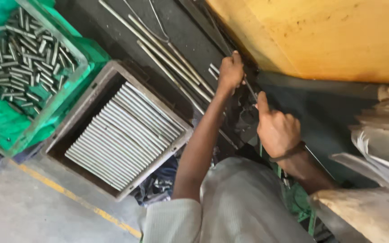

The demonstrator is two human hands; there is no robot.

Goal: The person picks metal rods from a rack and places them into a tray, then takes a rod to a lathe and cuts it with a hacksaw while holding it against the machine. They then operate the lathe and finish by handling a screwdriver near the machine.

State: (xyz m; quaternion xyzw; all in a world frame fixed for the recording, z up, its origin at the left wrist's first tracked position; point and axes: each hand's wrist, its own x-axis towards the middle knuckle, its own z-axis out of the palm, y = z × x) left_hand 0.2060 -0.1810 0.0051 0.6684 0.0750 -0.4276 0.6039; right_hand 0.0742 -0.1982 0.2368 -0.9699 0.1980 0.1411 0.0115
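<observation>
Thin grey steel rod (248,87), left hand (230,72) gripping

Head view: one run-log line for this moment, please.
left hand gripping thin rod | right hand thumb raised beside rod | tray of long rods | green crate of short pins

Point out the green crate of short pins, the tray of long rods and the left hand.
green crate (75,60), head view: on its right rim.
tray of long rods (75,114), head view: on its left wall.
left hand (230,72), head view: on the back of the hand.
</observation>
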